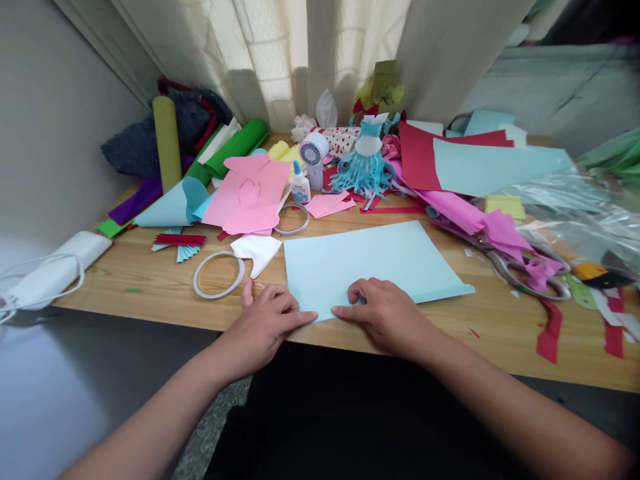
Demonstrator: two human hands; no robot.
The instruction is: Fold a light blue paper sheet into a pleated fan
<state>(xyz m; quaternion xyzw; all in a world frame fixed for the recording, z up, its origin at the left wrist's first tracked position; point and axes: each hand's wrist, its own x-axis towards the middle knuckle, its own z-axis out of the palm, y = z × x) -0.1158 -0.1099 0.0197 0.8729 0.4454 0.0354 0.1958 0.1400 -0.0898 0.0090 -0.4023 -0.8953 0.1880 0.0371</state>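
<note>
A light blue sheet of paper [360, 260] lies on the table before me, with a narrow fold along its near edge that sticks up at the right end. My left hand [267, 317] grips the near left corner, thumb stretched along the fold and fingers curled. Close beside it, my right hand [383, 310] has its thumb and bent fingers on the same near edge. Left of the sheet are a roll of double-sided tape [219, 294] and a white scrap [257, 250]. Another tape roll [293, 230] rests behind the sheet.
Behind stand a glue bottle [300, 185], a small fan [315, 157] and a blue paper dress [369, 150]. Pink paper [250, 193] lies left of these. Scissors [530, 280] and scraps are at the right. A white power strip [60, 270] sits at the table's left end.
</note>
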